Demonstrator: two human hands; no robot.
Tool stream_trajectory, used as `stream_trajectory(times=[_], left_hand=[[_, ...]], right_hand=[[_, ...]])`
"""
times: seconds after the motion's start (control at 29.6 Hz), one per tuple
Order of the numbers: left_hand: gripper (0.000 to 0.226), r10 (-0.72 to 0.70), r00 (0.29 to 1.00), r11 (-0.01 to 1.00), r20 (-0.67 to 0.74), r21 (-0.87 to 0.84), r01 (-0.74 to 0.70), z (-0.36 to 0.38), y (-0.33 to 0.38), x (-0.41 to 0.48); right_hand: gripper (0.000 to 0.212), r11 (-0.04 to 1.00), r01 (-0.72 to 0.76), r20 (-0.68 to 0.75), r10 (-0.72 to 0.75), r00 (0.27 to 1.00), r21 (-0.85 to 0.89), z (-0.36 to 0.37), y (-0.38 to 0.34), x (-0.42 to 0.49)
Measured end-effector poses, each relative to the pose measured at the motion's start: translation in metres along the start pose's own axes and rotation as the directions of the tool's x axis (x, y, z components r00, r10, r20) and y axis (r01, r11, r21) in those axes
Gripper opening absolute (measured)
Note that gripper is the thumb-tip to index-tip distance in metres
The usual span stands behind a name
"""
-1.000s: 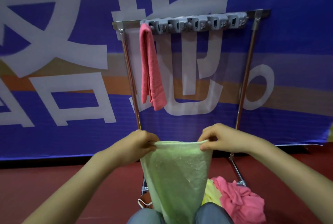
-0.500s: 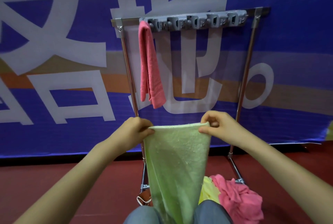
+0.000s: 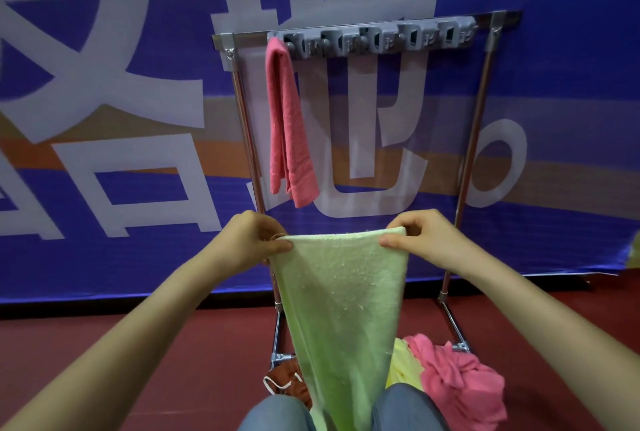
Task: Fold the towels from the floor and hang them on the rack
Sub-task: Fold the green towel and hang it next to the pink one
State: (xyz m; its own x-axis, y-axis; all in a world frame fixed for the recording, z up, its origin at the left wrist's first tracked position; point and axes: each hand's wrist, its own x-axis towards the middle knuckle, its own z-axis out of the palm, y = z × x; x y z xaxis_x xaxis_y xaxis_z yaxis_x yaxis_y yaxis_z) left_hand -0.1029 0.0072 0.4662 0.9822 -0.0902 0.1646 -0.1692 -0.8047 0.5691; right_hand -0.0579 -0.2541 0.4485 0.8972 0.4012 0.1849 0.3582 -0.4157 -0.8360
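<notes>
Green towel (image 3: 341, 292) lifted higher than second ago; left hand (image 3: 249, 240), right hand (image 3: 422, 236) pinching top corners.

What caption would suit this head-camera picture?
Left hand and right hand pinch the top corners of a green towel before a rack bearing one pink towel.

Green towel (image 3: 341, 295) taut before the rack (image 3: 381, 43); folded pink towel (image 3: 286, 125) over its top bar.
</notes>
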Motion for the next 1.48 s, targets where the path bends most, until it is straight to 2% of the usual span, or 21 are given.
stream_trajectory(times=[0.13,0.4,0.54,0.74,0.88,1.01,1.15,1.32,1.42,1.48], left_hand=[[0.01,-0.005,1.0,0.99,-0.009,-0.14,0.004,-0.002,0.001,-0.003],[0.005,0.013,1.0,0.997,0.006,-0.071,-0.012,-0.006,0.005,-0.003],[0.011,-0.075,0.997,0.969,0.033,-0.232,0.081,-0.006,0.008,-0.004],[0.007,-0.194,0.978,0.843,0.076,-0.497,0.206,0.009,0.017,-0.006],[0.012,-0.227,0.971,0.794,0.073,-0.564,0.227,0.03,0.022,-0.004],[0.01,-0.189,0.979,0.77,0.077,-0.607,0.196,0.052,0.03,-0.004],[0.011,-0.185,0.982,0.776,0.022,-0.611,0.16,0.062,0.029,-0.006],[0.016,-0.164,0.986,0.809,0.019,-0.57,0.146,0.062,0.021,-0.009],[0.008,-0.109,0.994,0.862,0.03,-0.496,0.109,0.061,0.021,-0.011],[0.013,-0.073,0.996,0.891,0.045,-0.447,0.086,0.059,0.018,-0.011]], right_hand=[[0.008,1.0,-0.01,-0.04,0.011,0.999,0.009,-0.005,0.001,0.0],[0.016,0.998,-0.031,0.01,0.031,0.999,0.063,-0.011,0.001,-0.001],[0.013,0.988,-0.074,0.001,0.074,0.997,0.135,-0.012,0.003,-0.002],[0.003,0.956,-0.179,0.002,0.183,0.983,0.233,-0.004,0.002,-0.002],[0.003,0.929,-0.203,0.05,0.197,0.979,0.309,0.016,-0.002,-0.005],[0.002,0.908,-0.185,0.094,0.161,0.982,0.377,0.043,-0.007,-0.006],[0.007,0.888,-0.19,0.113,0.156,0.981,0.418,0.059,-0.005,-0.006],[0.03,0.751,-0.31,0.239,0.206,0.949,0.583,0.062,-0.007,-0.01],[0.035,0.734,-0.32,0.274,0.188,0.943,0.599,0.063,-0.006,-0.011],[0.033,0.747,-0.329,0.28,0.197,0.939,0.578,0.064,-0.004,-0.011]])
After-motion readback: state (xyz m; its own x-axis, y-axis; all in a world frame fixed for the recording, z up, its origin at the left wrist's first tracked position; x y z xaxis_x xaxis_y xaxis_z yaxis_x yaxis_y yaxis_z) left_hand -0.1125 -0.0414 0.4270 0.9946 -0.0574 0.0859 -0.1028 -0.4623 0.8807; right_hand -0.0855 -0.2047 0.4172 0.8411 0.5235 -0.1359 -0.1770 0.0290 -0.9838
